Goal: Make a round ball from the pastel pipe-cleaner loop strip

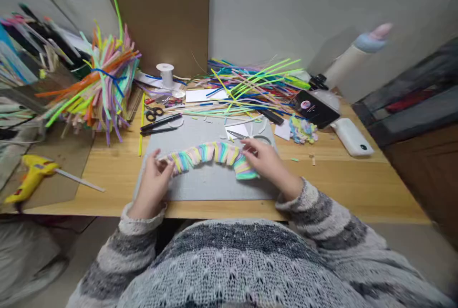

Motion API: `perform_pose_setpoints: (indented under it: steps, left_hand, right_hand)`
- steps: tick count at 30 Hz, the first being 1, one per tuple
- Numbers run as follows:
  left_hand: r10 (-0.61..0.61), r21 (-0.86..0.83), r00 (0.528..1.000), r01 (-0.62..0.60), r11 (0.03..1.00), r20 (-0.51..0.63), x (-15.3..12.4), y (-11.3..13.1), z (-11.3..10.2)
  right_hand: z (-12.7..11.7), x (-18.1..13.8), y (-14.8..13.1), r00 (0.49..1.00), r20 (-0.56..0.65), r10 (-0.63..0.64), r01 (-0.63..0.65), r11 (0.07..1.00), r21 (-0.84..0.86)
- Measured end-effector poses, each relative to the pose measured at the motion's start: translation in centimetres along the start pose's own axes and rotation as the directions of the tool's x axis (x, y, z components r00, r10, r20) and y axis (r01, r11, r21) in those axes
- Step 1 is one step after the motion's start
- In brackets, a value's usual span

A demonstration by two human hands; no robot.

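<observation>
A long fuzzy coil of pastel pipe cleaners (211,154), striped pink, yellow, blue and green, arches across a grey cutting mat (211,184). My left hand (153,184) pinches the coil's left end, fingers closed. At the coil's right end my right hand (263,160) has its fingers curled over it. Both wrists wear grey striped knit sleeves.
A pile of loose coloured pipe cleaners (250,86) lies behind the mat, with a tied bundle (98,83) at the left. Scissors (153,113), a black pen (161,124), a white thread spool (165,74), a phone (315,108), a white case (352,137) and a yellow glue gun (30,176) surround it.
</observation>
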State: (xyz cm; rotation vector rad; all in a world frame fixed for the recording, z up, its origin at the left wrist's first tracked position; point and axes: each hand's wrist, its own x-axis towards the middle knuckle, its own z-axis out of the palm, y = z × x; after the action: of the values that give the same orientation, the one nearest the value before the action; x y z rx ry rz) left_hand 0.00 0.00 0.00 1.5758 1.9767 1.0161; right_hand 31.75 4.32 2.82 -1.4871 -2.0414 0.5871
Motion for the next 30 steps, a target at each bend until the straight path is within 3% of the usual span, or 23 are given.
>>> perform_pose_setpoints:
  steps: [2, 4, 7, 10, 12, 14, 17, 18, 21, 23, 27, 30]
  left_hand:
    - [0.091, 0.108, 0.976, -0.071, 0.992, -0.196, 0.3, 1.0, -1.1]
    - [0.212, 0.212, 0.939, -0.156, 0.965, -0.272, 0.3, 2.1, -1.7]
    - [0.354, 0.295, 0.925, -0.303, 0.906, -0.140, -0.7, 3.6, -1.1]
    - [0.437, 0.297, 0.896, -0.440, 0.848, 0.079, -1.9, 5.1, 0.9]
    - [0.479, 0.268, 0.844, -0.532, 0.803, 0.240, -2.5, 6.1, 2.4]
    - [0.529, 0.219, 0.732, -0.653, 0.725, 0.431, -2.5, 7.2, 3.9]
    - [0.595, 0.097, 0.477, -0.826, 0.556, 0.648, -2.0, 8.8, 5.8]
    - [0.611, 0.056, 0.402, -0.861, 0.505, 0.682, -1.8, 9.3, 6.4]
    - [0.636, -0.038, 0.258, -0.910, 0.413, 0.728, -1.4, 9.9, 8.3]
    - [0.630, -0.052, 0.245, -0.908, 0.415, 0.737, -1.3, 9.8, 9.4]
    - [0.585, 0.026, 0.368, -0.860, 0.510, 0.723, -1.5, 9.5, 10.5]
    - [0.575, 0.040, 0.410, -0.836, 0.548, 0.708, -1.6, 9.5, 10.5]
  right_hand:
    - [-1.8, 0.4, 1.2, 0.995, -0.095, -0.019, 0.007, 0.993, -0.122]
    - [-2.9, 0.5, 2.5, 0.996, -0.087, -0.022, 0.003, 0.978, -0.209]
    - [-3.0, 0.0, 4.1, 0.998, 0.064, -0.017, 0.035, 0.956, -0.290]
    - [-2.0, -0.5, 5.1, 0.999, 0.046, -0.023, 0.036, 0.952, -0.305]
    - [-1.5, -0.5, 5.3, 1.000, 0.005, -0.011, 0.012, 0.953, -0.302]
    - [-1.2, -0.2, 5.5, 1.000, -0.005, 0.006, -0.007, 0.952, -0.307]
    - [-1.1, 0.2, 5.7, 1.000, -0.016, -0.001, -0.003, 0.969, -0.246]
    - [-1.1, 0.2, 5.9, 0.999, -0.035, -0.014, 0.007, 0.980, -0.198]
    - [-1.5, 0.2, 6.3, 0.990, -0.143, -0.021, 0.015, 0.999, -0.043]
    - [-2.1, 0.1, 6.7, 0.973, -0.228, 0.024, -0.027, 1.000, -0.010]
    - [-3.4, 0.0, 8.1, 0.940, -0.320, 0.120, -0.170, 0.977, -0.131]
    - [-3.9, 0.0, 9.0, 0.935, -0.300, 0.187, -0.269, 0.927, -0.262]
